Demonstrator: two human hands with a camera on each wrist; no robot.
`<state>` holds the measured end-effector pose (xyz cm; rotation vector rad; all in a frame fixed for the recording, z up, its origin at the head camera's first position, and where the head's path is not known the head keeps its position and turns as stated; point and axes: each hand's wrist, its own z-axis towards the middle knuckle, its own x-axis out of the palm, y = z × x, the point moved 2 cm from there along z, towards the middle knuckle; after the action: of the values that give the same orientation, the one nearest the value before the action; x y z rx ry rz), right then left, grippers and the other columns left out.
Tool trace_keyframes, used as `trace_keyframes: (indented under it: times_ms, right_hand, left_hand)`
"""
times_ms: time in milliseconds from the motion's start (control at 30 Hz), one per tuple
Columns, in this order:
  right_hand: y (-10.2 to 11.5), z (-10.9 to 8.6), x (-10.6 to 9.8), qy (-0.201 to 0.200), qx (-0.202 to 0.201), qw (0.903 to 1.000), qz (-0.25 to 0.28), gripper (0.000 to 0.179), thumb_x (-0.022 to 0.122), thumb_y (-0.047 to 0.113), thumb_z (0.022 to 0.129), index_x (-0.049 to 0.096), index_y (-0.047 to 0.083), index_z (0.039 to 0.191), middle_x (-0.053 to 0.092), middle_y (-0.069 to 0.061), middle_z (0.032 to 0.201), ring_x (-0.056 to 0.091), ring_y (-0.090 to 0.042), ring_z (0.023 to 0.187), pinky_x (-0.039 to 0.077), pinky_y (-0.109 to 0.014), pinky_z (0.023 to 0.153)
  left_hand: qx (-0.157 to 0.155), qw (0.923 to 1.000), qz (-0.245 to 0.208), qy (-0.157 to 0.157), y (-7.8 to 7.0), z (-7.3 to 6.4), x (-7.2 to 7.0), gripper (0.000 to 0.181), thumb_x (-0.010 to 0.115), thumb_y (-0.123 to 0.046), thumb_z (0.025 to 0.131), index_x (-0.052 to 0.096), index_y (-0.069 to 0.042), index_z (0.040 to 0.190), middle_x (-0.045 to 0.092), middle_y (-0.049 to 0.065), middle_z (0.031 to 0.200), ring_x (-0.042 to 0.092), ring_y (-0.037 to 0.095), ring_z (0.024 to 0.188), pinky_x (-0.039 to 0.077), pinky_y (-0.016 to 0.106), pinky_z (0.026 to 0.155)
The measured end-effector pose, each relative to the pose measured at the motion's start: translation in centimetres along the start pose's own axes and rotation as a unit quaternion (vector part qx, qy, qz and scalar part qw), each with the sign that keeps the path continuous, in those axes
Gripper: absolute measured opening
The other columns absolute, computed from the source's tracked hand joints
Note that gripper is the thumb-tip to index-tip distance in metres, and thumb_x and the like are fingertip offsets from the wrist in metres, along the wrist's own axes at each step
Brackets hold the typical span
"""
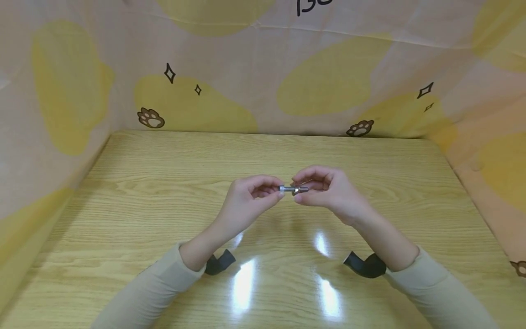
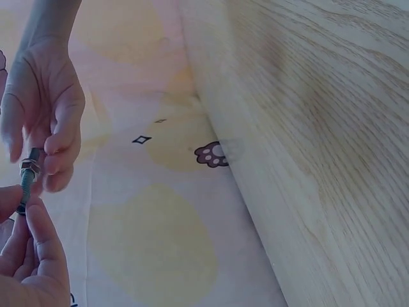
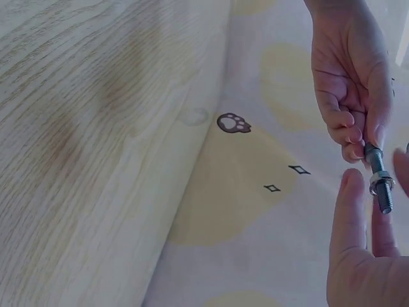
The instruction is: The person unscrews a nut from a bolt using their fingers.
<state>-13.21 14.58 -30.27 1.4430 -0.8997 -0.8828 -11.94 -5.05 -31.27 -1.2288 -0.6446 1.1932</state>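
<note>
Above the table, my left hand point(image 1: 246, 198) pinches the head of a metal bolt point(image 1: 289, 188) between thumb and fingers. The bolt lies about level, its threaded end pointing right. A shiny nut point(image 3: 381, 181) sits partway along the thread, with bare thread on both sides of it; whether a washer lies against it I cannot tell. My right hand point(image 1: 339, 194) is around the nut, thumb below and fingers above. In the right wrist view, its index finger point(image 3: 349, 198) and thumb stand a little apart from the nut.
The wooden table point(image 1: 164, 183) runs under both hands, with bright light reflections near its front. Dark curved wrist mounts point(image 1: 365, 266) stick out under both sleeves. Patterned cloth point(image 1: 320, 82) hangs behind the table and along both sides.
</note>
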Motion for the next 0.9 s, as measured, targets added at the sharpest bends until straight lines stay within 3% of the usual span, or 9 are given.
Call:
trace_keyframes:
  times_ms: [100,200,333,500,667,767,900]
  right_hand:
    - [0.16,0.06,0.13,-0.004,0.013,0.9999,-0.005,0.020,0.062,0.003,0.087,0.060,-0.002,0.106,0.065,-0.008,0.093,0.066,-0.019,0.081,0.056,-0.034,0.076]
    - [0.18,0.16,0.16,-0.013,0.027,0.9995,-0.006,0.018,0.058,0.008,0.091,0.059,-0.005,0.102,0.066,-0.007,0.085,0.066,-0.018,0.075,0.057,-0.033,0.072]
    - [0.08,0.13,0.07,-0.010,0.013,0.9999,0.005,0.007,0.063,0.001,0.086,0.065,0.002,0.093,0.067,-0.005,0.081,0.066,-0.015,0.073,0.056,-0.031,0.071]
    - [0.05,-0.05,0.09,0.000,-0.010,0.9999,-0.002,0.021,0.068,-0.006,0.078,0.065,0.006,0.095,0.065,-0.006,0.091,0.065,-0.016,0.080,0.056,-0.031,0.075]
    - [0.02,0.04,0.32,0.002,0.007,0.9999,-0.014,0.022,0.062,0.004,0.088,0.058,-0.005,0.108,0.065,-0.009,0.094,0.066,-0.019,0.082,0.056,-0.035,0.076]
    - [-0.05,0.12,0.41,0.002,0.021,0.9997,-0.011,0.022,0.055,0.009,0.093,0.057,-0.009,0.105,0.066,-0.009,0.086,0.066,-0.019,0.076,0.057,-0.034,0.072]
    - [-0.07,0.12,0.30,0.005,0.013,0.9998,-0.010,0.016,0.057,0.004,0.091,0.058,-0.009,0.101,0.067,-0.007,0.083,0.066,-0.016,0.075,0.056,-0.032,0.071]
  left_hand:
    - [0.003,1.0000,0.004,-0.002,0.00,0.01,-0.02,0.014,0.066,-0.003,0.085,0.067,0.002,0.099,0.065,0.007,0.089,0.060,0.015,0.079,0.054,0.028,0.074]
    - [0.006,1.0000,0.003,-0.003,-0.06,0.04,-0.01,0.015,0.066,-0.003,0.085,0.067,0.002,0.099,0.066,0.007,0.090,0.060,0.015,0.079,0.054,0.028,0.074]
    - [0.004,1.0000,-0.003,-0.001,-0.06,0.01,-0.05,0.015,0.066,-0.003,0.085,0.067,0.002,0.099,0.066,0.007,0.089,0.060,0.016,0.079,0.055,0.028,0.074]
    - [0.005,1.0000,0.000,-0.003,0.11,-0.15,-0.15,0.015,0.066,-0.003,0.085,0.067,0.003,0.099,0.066,0.008,0.089,0.060,0.016,0.078,0.055,0.028,0.073]
    - [0.013,0.9999,0.006,-0.003,0.25,-0.17,-0.14,0.015,0.066,-0.003,0.085,0.067,0.003,0.099,0.066,0.008,0.090,0.060,0.015,0.079,0.055,0.028,0.074]
    - [0.018,0.9998,0.008,-0.002,0.24,-0.14,-0.11,0.015,0.066,-0.003,0.085,0.067,0.003,0.099,0.066,0.008,0.090,0.060,0.015,0.079,0.055,0.028,0.073]
    - [0.019,0.9998,0.008,-0.004,0.03,-0.12,-0.16,0.015,0.067,-0.003,0.085,0.067,0.003,0.098,0.066,0.008,0.089,0.060,0.015,0.077,0.055,0.028,0.072]
